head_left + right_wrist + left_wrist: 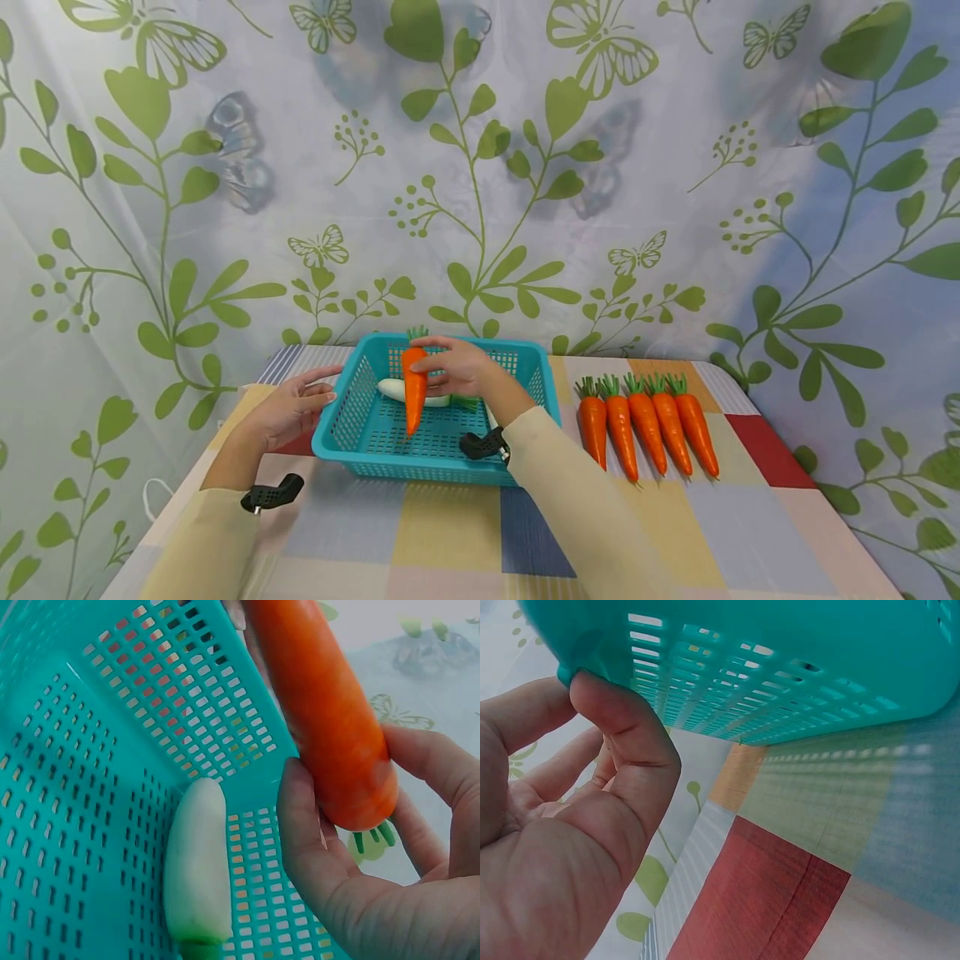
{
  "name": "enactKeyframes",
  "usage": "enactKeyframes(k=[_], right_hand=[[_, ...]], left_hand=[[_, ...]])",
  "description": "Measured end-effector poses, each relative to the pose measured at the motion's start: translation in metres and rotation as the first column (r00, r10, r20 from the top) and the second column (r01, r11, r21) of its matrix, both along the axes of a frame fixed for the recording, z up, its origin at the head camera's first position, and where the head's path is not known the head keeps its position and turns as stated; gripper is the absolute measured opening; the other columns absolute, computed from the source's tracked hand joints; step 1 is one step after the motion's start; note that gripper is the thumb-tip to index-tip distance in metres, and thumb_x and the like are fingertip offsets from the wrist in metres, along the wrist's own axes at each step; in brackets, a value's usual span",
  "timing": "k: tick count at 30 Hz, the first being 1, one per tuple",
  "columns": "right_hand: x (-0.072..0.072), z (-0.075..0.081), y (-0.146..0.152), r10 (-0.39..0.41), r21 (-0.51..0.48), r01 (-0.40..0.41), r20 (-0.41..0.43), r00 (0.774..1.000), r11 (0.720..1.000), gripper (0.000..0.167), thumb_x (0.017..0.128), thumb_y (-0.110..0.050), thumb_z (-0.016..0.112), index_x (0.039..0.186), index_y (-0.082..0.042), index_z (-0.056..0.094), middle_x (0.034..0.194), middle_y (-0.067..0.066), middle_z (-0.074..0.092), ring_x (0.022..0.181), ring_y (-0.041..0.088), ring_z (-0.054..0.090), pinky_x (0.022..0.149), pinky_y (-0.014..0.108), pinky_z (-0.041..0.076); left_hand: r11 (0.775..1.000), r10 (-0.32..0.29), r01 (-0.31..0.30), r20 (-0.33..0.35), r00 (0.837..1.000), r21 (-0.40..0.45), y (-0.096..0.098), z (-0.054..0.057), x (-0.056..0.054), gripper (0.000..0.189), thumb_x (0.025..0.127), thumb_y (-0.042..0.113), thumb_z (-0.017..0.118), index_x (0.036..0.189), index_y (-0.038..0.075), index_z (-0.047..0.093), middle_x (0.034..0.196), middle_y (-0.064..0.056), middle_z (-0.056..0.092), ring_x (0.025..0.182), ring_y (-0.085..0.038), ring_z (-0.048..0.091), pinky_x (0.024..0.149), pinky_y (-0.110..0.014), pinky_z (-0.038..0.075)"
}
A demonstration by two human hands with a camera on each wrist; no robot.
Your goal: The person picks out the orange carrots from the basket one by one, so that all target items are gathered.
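My right hand (pixel 457 367) holds an orange carrot (pixel 415 392) with green leaf stubs over the turquoise plastic basket (pixel 435 477). In the right wrist view the carrot (pixel 330 712) sits between thumb and fingers near its leafy end. Below it, inside the basket, lies a white radish (pixel 392 388), whose green end (pixel 202 949) shows in the right wrist view. Another white piece in the basket is mostly hidden by my right wrist. My left hand (pixel 294 410) pinches the basket's left rim (pixel 592 664) between thumb and finger.
Several orange carrots (pixel 647 421) lie in a row right of the basket, leaves toward the back. A checked patchwork cloth (pixel 450 533) covers the table. Behind it hangs a curtain (pixel 480 167) with leaves and butterflies. A white cable (pixel 153 492) shows at the left edge.
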State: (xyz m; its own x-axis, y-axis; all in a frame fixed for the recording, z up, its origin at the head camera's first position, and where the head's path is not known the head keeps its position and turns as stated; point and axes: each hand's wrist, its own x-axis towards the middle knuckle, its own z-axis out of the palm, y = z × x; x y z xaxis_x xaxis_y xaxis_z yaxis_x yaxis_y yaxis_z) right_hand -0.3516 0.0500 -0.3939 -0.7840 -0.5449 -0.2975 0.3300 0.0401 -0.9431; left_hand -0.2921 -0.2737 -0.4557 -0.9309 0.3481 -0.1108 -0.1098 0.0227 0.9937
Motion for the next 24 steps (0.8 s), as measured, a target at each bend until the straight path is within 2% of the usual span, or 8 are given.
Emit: enactKeyframes(k=[7, 14, 20, 24], right_hand=[[0.005, 0.005, 0.016, -0.027, 0.017, 0.028, -0.034, 0.999, 0.999, 0.061, 0.093, -0.004, 0.072, 0.149, -0.019, 0.053, 0.143, 0.018, 0.055, 0.110, 0.037, 0.070, 0.093, 0.048, 0.061], [0.010, 0.005, 0.031, -0.051, -0.004, 0.051, -0.056, 0.997, 0.999, 0.056, 0.093, -0.005, 0.073, 0.145, -0.020, 0.058, 0.143, 0.018, 0.056, 0.109, 0.035, 0.070, 0.090, 0.047, 0.061], [0.016, 0.006, 0.043, -0.052, -0.014, 0.051, -0.079, 0.996, 0.999, 0.056, 0.094, -0.005, 0.072, 0.145, -0.021, 0.057, 0.142, 0.019, 0.058, 0.111, 0.035, 0.069, 0.092, 0.048, 0.060], [0.020, 0.007, 0.051, -0.062, -0.009, 0.062, -0.090, 0.994, 0.998, 0.055, 0.094, -0.005, 0.072, 0.144, -0.021, 0.057, 0.141, 0.018, 0.059, 0.111, 0.034, 0.069, 0.091, 0.048, 0.061]], left_hand=[[1.000, -0.003, 0.003, -0.005, 1.000, 0.007, 0.000, -0.004, -0.001, 0.068, 0.105, 0.011, 0.058, 0.161, 0.006, 0.022, 0.108, 0.004, 0.070, 0.100, -0.013, 0.073, 0.096, -0.043, 0.059], [1.000, 0.009, -0.009, 0.000, 1.000, 0.002, 0.000, -0.004, -0.002, 0.067, 0.104, 0.012, 0.060, 0.161, 0.007, 0.025, 0.114, -0.005, 0.068, 0.104, -0.019, 0.073, 0.096, -0.044, 0.060], [1.000, -0.010, 0.010, -0.011, 1.000, 0.008, -0.001, -0.004, -0.002, 0.067, 0.104, 0.011, 0.059, 0.161, 0.005, 0.023, 0.109, 0.001, 0.069, 0.100, -0.014, 0.073, 0.095, -0.042, 0.060], [1.000, -0.016, 0.016, -0.015, 1.000, 0.012, -0.001, -0.003, -0.002, 0.069, 0.104, 0.011, 0.059, 0.162, 0.005, 0.021, 0.109, 0.001, 0.069, 0.098, -0.013, 0.073, 0.093, -0.040, 0.061]])
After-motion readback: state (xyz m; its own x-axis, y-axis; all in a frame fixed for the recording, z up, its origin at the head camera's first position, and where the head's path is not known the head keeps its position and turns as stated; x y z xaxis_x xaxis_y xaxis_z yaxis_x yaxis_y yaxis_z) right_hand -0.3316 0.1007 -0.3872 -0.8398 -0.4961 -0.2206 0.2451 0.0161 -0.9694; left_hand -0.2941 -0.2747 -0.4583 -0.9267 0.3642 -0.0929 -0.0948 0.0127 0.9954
